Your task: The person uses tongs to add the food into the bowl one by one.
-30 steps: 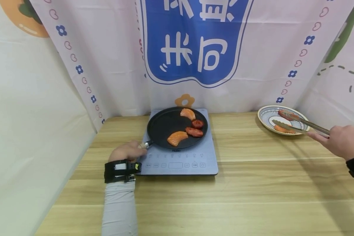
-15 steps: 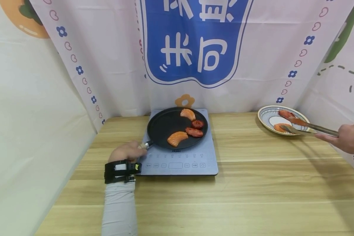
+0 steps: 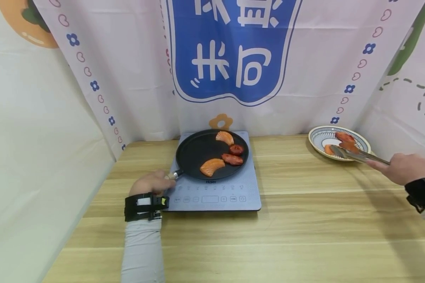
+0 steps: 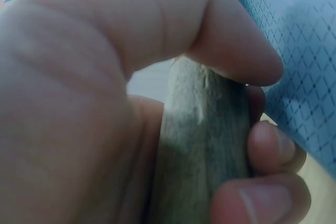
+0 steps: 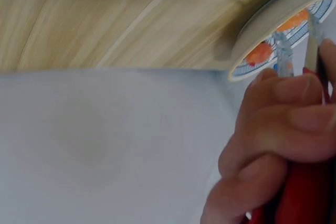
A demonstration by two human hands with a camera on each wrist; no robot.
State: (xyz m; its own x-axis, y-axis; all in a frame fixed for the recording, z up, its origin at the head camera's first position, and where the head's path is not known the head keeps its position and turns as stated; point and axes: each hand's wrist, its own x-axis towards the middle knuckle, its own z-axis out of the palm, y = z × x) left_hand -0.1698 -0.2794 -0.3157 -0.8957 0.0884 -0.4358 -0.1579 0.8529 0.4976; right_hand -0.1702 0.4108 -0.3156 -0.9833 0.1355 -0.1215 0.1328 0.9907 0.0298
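Steadying side: my left hand (image 3: 150, 182) is curled round the wooden handle (image 4: 199, 124), likely so the pan (image 3: 196, 149) cannot slide or turn.
Pan: flat on the cooker (image 3: 216, 192), its handle angled toward the near left, which suits that hand.
Pan food: two orange slices (image 3: 212, 167) and two red pieces (image 3: 232, 159) lie along the right side, spaced perhaps so more of each slice meets the metal.
Tongs side: my right hand (image 3: 411, 169) is clamped on the tongs (image 3: 355, 156), slanted low, probably so they clear the rim.
Tong tips: apart, over the patterned plate (image 3: 318, 139), by its orange piece (image 3: 328, 149); whether they touch it, I cannot tell.
Plate: far right of the bench (image 3: 297, 232), also holding a red chunk (image 3: 344, 137).
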